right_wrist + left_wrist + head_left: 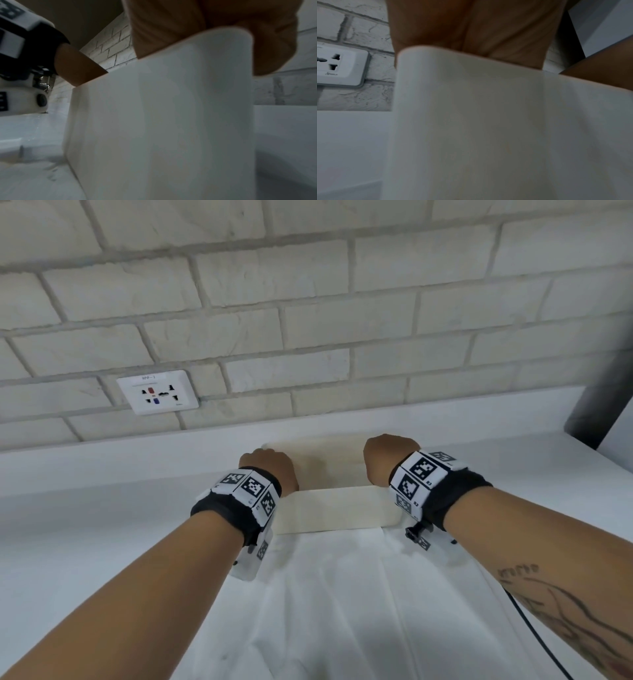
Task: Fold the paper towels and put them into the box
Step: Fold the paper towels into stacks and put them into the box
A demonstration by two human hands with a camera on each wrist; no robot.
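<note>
White brick wall (308, 302), white counter (85, 525). Far centre stands the cream box (337, 510), light and stiff, sheets (342, 594) spread before it. Left hand (270, 469) and right hand (388, 457) clamp its top ends, a sound hold.

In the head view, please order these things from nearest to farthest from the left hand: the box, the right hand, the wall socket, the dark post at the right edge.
1. Box: the left hand is at its left end.
2. Right hand: at the box's right end.
3. Wall socket: on the brick wall, up and left.
4. Dark post: far right edge.
</note>
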